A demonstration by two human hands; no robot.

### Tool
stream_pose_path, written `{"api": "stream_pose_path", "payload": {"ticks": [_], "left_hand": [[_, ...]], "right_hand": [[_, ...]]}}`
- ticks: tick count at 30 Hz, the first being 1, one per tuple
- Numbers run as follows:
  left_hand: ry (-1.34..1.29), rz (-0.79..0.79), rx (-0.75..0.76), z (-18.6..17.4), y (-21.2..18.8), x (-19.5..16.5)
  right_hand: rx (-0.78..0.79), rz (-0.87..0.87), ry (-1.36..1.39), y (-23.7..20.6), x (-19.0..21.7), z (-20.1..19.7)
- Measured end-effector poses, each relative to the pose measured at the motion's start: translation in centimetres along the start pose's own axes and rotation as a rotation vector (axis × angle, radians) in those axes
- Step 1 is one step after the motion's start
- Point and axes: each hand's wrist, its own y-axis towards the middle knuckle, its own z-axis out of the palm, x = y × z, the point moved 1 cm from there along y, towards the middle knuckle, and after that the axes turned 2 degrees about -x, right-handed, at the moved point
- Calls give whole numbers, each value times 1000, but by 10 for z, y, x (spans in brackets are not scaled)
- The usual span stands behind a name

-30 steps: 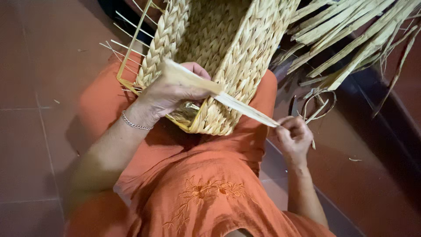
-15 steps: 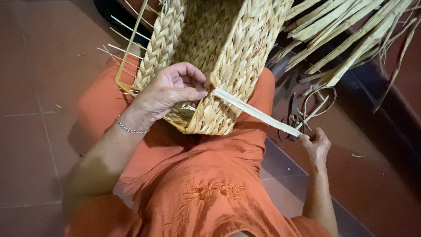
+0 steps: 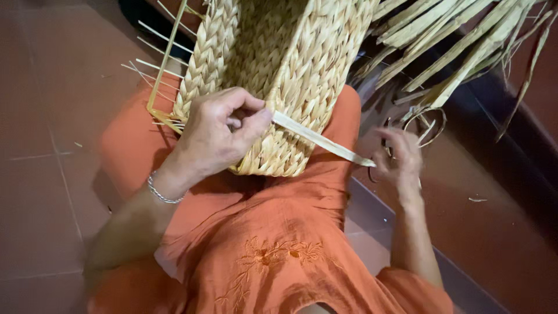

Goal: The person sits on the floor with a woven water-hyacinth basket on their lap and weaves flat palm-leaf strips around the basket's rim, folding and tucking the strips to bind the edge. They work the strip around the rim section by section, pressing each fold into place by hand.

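Our left hand [image 3: 215,136] keeps its pinch on the pale strand [image 3: 317,138] against the woven basket [image 3: 279,75] on our lap. The right hand [image 3: 398,160] has let go and dropped to four o'clock, fingers loosely spread, touching scissors [image 3: 386,145]: trimming seems near.

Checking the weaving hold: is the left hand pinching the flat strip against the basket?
Yes, the left hand pinches the pale strip between thumb and fingers at the woven basket.

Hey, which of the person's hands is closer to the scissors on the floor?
Right. The right hand reaches over the scissors, apparently touching them. The left hand is well away, pinching the flat straw strip against the woven basket.
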Motion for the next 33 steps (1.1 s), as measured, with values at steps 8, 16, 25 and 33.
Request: {"api": "stream_pose_path", "payload": {"ticks": [8, 16, 25, 33], "left_hand": [[363, 181, -182, 14, -2, -10], [689, 228, -203, 24, -26, -24], [452, 172, -160, 24, -29, -9], [495, 299, -195, 24, -22, -4]], "right_hand": [[105, -342, 429, 101, 125, 15], [196, -291, 564, 83, 135, 21], [152, -191, 633, 45, 128, 46], [192, -33, 793, 28, 130, 47]]}}
